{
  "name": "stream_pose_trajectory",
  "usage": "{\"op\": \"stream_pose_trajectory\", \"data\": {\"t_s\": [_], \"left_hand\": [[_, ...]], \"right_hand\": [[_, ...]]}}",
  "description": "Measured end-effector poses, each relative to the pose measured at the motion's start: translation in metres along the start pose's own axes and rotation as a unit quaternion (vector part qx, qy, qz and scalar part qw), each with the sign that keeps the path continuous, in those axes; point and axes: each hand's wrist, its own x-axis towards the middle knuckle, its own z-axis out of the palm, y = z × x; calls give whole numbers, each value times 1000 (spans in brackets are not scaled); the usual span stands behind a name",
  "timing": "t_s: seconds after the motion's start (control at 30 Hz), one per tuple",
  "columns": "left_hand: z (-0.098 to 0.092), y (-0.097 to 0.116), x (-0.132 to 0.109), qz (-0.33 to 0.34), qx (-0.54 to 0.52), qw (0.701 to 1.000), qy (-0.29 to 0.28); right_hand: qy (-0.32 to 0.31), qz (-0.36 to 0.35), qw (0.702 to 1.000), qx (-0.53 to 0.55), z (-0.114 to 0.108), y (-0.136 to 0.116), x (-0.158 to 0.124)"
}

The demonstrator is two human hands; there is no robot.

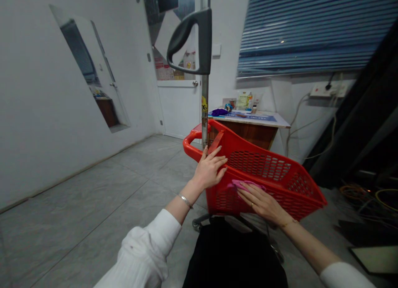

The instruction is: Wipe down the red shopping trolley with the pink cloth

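Note:
A red plastic shopping basket [273, 172] on wheels stands in front of me, with a metal pole rising from its near-left corner to a black handle [194, 41]. My left hand [209, 170] rests on the basket's rim by the pole, fingers stretched out flat. Flat against the basket's outer side wall, my right hand [263, 203] presses a pink cloth [244, 184] under its fingers.
A wooden desk [253, 124] with a purple cloth, bottles and papers stands behind the basket under a blue window blind. A white door [180, 107] lies beyond. Cables and dark equipment [367, 192] crowd the floor at right. Grey tiled floor stretches left.

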Motion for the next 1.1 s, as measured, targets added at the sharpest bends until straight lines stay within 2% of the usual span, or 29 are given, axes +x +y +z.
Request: {"op": "stream_pose_trajectory", "data": {"t_s": [0.1, 0.23, 0.3, 0.37, 0.5, 0.57, 0.63, 0.77, 0.83, 1.0, 1.1], "left_hand": [[2, 0, -1, -1, 1, 1000, 4], [2, -4, -3, 12, 3, 1000, -2], [1, -7, -4, 16, 2, 1000, -6], [-1, -10, -4, 18, -3, 1000, -9], [-2, -10, -2, 25, -16, 1000, -8], [-1, -9, -1, 28, -21, 999, -8], [0, -8, -1, 31, -24, 999, -6], [-2, -13, -2, 28, -31, 999, -5], [-5, -18, -4, 27, -35, 999, -16], [-8, -28, -5, 33, -33, 998, -33], [-7, -28, -5, 28, -34, 999, -27]], "right_hand": [[10, -14, 1000, -5, 2, -1, 7], [62, -38, 997, 5, 29, -14, 57], [80, -34, 996, 4, 36, -16, 68], [69, -30, 997, 2, 33, -13, 59], [19, -36, 999, 1, 10, 4, 11], [11, -35, 999, 2, 2, 9, -1], [11, -33, 999, 9, 2, 8, 4], [30, -45, 998, 31, 17, -1, 42], [36, -51, 998, 29, 20, -2, 48], [6, -41, 998, 36, 3, 5, 10], [14, -31, 999, 27, 2, 3, 11]]}}
